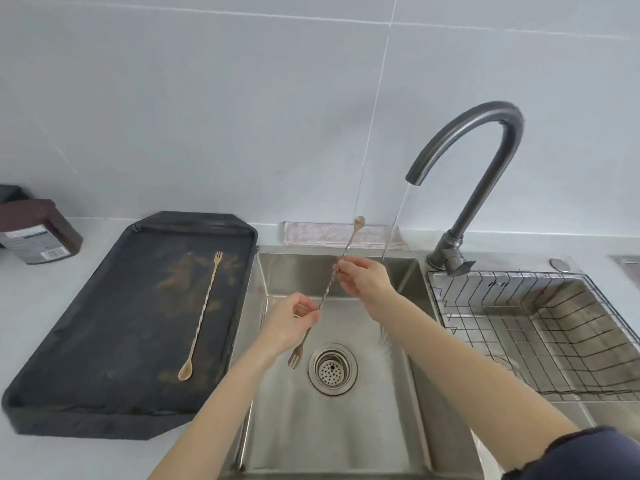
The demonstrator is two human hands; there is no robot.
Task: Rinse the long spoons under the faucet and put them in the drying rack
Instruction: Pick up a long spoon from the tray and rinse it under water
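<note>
I hold a long twisted metal spoon [328, 292] slanted over the sink [332, 441], bowl end up at the back, fork end down near the drain. My left hand [294, 322] pinches its lower shaft. My right hand [363, 277] grips the upper shaft. Water runs from the grey faucet [485, 168] in a thin stream just right of my right hand. A second long spoon [202, 315] lies on the black tray [104, 375] at the left. The wire drying rack [540, 327] sits in the right basin, with no spoons visible in it.
A brown jar [38, 233] stands at the far left on the white counter. A folded cloth [332, 233] lies behind the sink against the tiled wall. The drain strainer [333, 368] sits mid-basin.
</note>
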